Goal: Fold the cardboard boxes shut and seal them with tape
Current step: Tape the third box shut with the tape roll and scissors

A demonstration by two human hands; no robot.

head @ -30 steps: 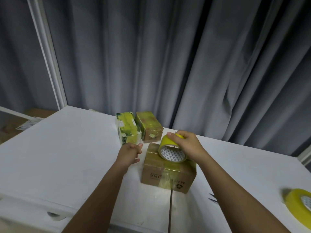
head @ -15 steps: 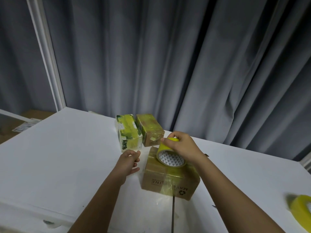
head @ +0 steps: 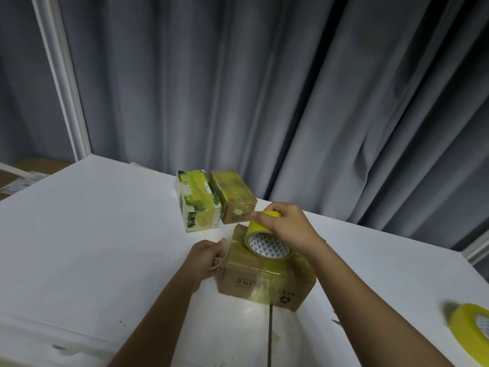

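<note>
A: Gripping a yellow tape roll (head: 267,241), the right hand (head: 289,229) tilts it on the brown cardboard box (head: 264,276), frame center. The left hand (head: 206,258) curls shut against the box's left side, w/ nothing in it that I can make out.

B: How'd it handle?

A: Prob. light, stiff card; glossy taped faces look slippery, so hold by edges. Roll: rigid ring w/ patterned core. Two taped boxes (head: 214,200) sit just beyond; a second roll (head: 469,332) lower right, all on a white table (head: 92,234).
</note>
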